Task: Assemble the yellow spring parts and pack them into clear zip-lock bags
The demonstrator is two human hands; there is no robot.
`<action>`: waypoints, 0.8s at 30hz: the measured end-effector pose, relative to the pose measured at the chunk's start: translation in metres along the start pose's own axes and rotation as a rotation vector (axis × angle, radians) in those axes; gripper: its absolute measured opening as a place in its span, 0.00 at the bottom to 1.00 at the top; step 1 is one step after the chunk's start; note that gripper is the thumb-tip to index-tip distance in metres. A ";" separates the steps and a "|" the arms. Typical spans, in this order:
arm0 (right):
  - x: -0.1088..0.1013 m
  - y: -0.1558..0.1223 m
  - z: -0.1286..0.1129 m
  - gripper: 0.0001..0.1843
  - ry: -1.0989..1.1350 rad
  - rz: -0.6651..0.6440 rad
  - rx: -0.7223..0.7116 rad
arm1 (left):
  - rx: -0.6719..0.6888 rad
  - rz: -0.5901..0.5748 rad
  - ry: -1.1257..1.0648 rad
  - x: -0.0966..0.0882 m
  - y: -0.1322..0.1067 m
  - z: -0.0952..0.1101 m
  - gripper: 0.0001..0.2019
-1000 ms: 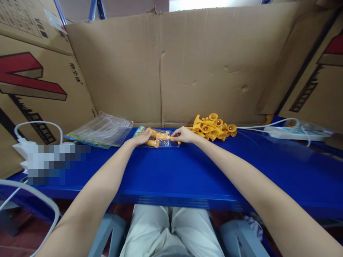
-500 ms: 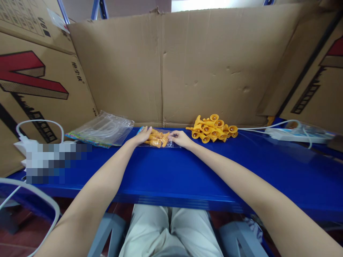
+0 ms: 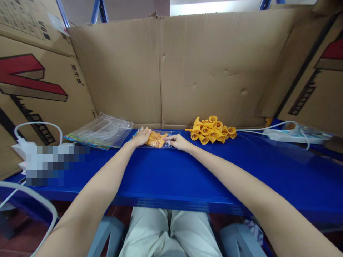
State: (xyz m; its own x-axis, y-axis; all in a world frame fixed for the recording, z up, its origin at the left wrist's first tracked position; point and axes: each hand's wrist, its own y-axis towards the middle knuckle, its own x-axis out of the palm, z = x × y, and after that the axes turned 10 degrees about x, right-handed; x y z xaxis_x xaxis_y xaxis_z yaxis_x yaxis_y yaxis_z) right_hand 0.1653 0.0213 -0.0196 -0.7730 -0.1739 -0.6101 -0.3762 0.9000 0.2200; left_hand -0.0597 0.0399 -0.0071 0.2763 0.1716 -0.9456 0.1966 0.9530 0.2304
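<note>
A clear plastic bag [image 3: 171,145] lies on the blue table with several orange horn-shaped toys [image 3: 157,138] inside it. My left hand [image 3: 141,137] rests flat on the bag's left end, its fingers stretched out and slightly apart. At the other end, my right hand [image 3: 178,142] has its fingers drawn together on the bag's film beside the toys; its fingertips are small and partly hidden. Farther right sits a loose pile of orange horn-shaped toys [image 3: 213,131], untouched by either hand.
Flat clear bags with colourful edges [image 3: 103,132] are stacked at the left. A tall cardboard sheet [image 3: 160,71] closes off the back, between printed cartons [image 3: 32,82]. White cables run to a power strip [image 3: 289,135] at the right; white plugs [image 3: 25,146] stand left.
My left hand has flattened further over the bag. The right fingers have shifted slightly left and down, from a raised pinch at the bag's edge to lying lower against it.
</note>
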 end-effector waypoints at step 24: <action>-0.042 -0.005 0.010 0.19 -1.094 0.335 0.394 | -0.049 -0.009 0.049 0.000 -0.003 -0.010 0.33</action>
State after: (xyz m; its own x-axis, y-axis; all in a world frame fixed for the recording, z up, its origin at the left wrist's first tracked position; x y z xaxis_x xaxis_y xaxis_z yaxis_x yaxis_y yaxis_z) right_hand 0.2047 0.0282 -0.0029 0.1103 0.3494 -0.9304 0.0884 0.9290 0.3594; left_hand -0.0701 0.0396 -0.0102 0.2277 0.1740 -0.9581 0.1521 0.9655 0.2115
